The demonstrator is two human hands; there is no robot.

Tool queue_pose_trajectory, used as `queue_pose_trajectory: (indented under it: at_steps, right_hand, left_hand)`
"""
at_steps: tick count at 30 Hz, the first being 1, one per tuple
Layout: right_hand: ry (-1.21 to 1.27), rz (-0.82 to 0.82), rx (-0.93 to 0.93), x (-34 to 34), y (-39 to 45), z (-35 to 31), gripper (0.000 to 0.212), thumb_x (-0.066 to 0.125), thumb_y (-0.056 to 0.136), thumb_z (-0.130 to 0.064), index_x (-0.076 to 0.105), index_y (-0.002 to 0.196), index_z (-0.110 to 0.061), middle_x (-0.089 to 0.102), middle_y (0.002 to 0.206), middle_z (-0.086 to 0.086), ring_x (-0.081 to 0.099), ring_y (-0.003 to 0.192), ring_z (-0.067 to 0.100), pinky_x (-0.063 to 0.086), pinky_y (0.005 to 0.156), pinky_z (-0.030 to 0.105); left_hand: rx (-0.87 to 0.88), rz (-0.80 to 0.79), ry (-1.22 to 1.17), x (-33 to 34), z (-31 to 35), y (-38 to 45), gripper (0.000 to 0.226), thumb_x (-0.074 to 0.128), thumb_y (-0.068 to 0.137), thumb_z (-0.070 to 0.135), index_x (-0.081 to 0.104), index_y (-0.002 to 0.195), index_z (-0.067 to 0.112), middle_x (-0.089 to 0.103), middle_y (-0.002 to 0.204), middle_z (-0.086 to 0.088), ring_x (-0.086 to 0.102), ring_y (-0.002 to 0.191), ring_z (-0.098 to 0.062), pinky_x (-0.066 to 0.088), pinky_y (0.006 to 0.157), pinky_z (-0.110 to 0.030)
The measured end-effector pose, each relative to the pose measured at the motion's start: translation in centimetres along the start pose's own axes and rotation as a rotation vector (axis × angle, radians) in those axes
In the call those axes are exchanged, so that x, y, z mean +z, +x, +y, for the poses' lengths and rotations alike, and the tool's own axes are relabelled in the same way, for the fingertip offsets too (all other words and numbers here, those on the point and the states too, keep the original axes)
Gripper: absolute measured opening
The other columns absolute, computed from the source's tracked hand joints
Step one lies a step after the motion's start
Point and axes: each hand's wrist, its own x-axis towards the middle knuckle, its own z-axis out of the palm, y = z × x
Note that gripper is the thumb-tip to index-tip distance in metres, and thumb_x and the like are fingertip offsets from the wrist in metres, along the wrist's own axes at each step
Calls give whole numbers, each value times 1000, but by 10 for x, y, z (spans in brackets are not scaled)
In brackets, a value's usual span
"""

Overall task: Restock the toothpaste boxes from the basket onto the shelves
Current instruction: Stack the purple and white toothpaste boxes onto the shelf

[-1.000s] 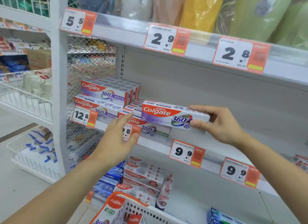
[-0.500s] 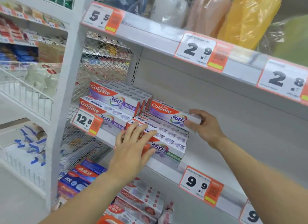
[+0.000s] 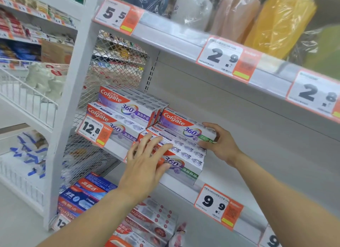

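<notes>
Toothpaste box white-purple, red logo band; right hand grip clamps its end, left hand flat.

On the middle shelf, 2 stacks of toothpaste boxes sit side by side: the left stack just right of the mesh side panel, the right stack touching it. The top box lies on the right stack, with the right hand at its right end and the left hand on the stack's near left corner. Wrapped rolls stand on the upper shelf above, more toothpaste boxes lie on the shelf below, and a wire basket rack stands far left.
</notes>
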Motion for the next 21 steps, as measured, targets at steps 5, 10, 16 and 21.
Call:
queue_pose_trajectory:
  at_steps: [5,10,16,21]
  right_hand:
    - [-49,45,7,6,-3,-4,63,81,78,2,57,129,-26,68,113,-1,67,90,6,56,68,14]
    - [-85,63,11,9,-5,-3,62,80,81,-3,56,130,-30,67,113,-5,65,92,5,54,66,11]
    - [-97,57,22,11,-5,-2,66,78,83,-5,51,138,-30,64,124,1,66,96,7,55,65,13]
    - [-135,319,7,6,-29,-6,69,78,85,-13,44,144,-26,49,133,3,57,109,16,47,76,18]
  left_hand:
    - [5,8,5,0,0,-1,45,34,98,55,39,142,44,31,154,13,8,151,-14,-2,117,-34]
    - [-1,4,6,0,0,-1,47,31,98,56,40,142,44,32,154,13,8,151,-14,-3,117,-33]
    - [4,1,27,3,0,0,44,38,100,51,38,144,44,30,155,12,5,152,-15,-4,118,-35]
    - [18,23,0,5,3,-2,45,38,99,48,41,143,39,33,155,8,7,152,-18,-1,119,-40]
